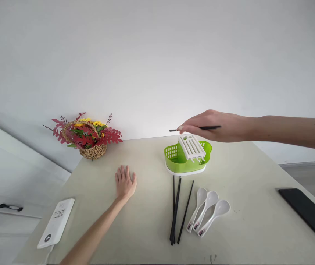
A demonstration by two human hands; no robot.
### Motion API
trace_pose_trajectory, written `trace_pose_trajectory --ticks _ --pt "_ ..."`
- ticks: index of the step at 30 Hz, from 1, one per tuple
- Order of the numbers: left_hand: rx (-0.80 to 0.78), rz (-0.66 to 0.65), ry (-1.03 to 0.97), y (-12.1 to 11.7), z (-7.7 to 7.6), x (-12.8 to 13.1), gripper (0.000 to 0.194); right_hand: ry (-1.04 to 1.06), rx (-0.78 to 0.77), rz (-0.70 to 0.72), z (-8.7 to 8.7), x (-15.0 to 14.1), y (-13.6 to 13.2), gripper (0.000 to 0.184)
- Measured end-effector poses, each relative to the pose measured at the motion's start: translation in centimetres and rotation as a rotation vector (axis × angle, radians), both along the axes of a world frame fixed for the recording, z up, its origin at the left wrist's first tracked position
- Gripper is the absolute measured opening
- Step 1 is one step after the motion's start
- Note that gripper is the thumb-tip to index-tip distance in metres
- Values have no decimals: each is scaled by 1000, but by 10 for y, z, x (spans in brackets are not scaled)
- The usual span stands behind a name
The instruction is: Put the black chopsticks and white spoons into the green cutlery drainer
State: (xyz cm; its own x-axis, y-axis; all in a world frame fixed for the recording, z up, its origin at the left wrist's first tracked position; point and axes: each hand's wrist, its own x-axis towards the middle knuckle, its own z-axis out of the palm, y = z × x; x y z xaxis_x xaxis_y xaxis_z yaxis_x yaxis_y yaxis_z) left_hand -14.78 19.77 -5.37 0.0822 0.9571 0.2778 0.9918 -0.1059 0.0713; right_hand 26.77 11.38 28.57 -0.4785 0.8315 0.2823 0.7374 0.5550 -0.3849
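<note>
My right hand [204,124] is closed on a black chopstick [211,127], held nearly level above the back of the table. Just below it stands a green basket [186,167] with a white slotted rack [192,148] over its right part. My left hand [124,182] lies flat on the table with its fingers stretched out, holding nothing. In front of the basket lie several more black chopsticks [186,211], pointing away from me. To their right, three white spoons [211,200] rest with their bowls toward the back.
A wicker basket of red leaves and yellow flowers [93,151] stands at the table's back left. A white device [56,222] with a cable lies near the left edge. On the right edge lies a black phone-like slab [307,213]. The wall [157,73] rises directly behind the table.
</note>
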Motion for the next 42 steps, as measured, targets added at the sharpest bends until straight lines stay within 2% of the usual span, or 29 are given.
trace_pose_trajectory --ticks 5,11,15,20,24,29,34,42 --pt "26 4 20 -1 -2 -2 72 121 -266 -134 11 2 27 58" --pt "29 4 24 -3 -3 -3 70 185 -550 -74 6 9 83 60" --pt "33 11 39 -5 -3 -3 68 146 -774 4 -10 5 122 58" --pt "48 12 46 -7 -5 -3 66 135 -894 59 -38 -9 162 59" --pt "57 12 47 -7 -5 -4 66 142 -977 58 -63 -16 181 59" --pt "54 7 42 -9 -5 -4 66 136 -1009 58 -91 -15 189 68" --pt "49 -2 41 -9 -4 -3 67 22 -837 149 -110 -8 192 75" --pt "35 3 20 -9 -3 -2 67 -106 -769 103 -135 -2 192 72"
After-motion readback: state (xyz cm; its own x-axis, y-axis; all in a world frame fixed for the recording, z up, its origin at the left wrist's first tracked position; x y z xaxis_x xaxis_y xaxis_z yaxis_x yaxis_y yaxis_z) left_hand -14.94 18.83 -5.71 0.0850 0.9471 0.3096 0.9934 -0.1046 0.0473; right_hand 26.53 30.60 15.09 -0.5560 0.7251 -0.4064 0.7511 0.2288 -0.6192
